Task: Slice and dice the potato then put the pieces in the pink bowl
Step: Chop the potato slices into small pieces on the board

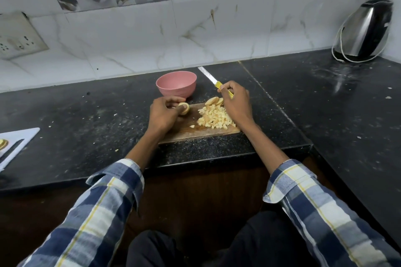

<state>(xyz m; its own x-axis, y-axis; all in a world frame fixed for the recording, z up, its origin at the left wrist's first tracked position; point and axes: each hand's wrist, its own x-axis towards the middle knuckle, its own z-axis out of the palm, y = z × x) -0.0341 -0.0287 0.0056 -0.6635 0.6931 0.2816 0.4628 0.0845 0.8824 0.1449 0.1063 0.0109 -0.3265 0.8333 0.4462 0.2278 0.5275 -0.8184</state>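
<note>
On the wooden board [184,132], diced potato [214,119] lies heaped. The left hand [165,112] pinches a potato piece [184,109]; the right hand [236,102] grips the knife [211,79]. Beyond stands the pink bowl [176,84] on the counter [303,97], a kettle [364,30] far right.
</note>
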